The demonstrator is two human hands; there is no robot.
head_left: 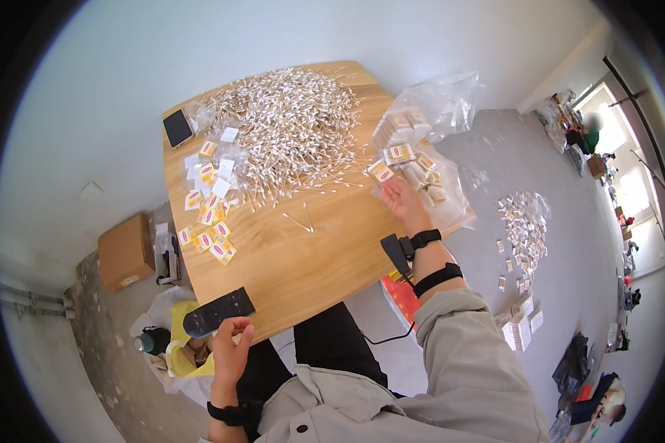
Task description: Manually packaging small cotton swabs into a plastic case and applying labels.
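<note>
My right hand (403, 201) reaches to the right side of the table, its fingertips on a small yellow-and-white packet (380, 171). Beside it, several similar packs (400, 153) lie on and in a clear plastic bag (451, 103). Near the front left edge, my left hand (231, 348) is loosely curled with nothing visible in it, close to a flat black object (220, 311). A large heap of cotton swabs (292, 122) covers the far middle of the table. Two loose swabs (297, 222) lie apart from it.
Yellow-and-white cards (213, 210) are scattered along the left of the wooden table (303, 273), with a phone (177, 128) behind them. A cardboard box (126, 251) and a lined bin (176, 358) stand on the left floor. Packs (524, 229) are piled on the right floor; other people are farther off.
</note>
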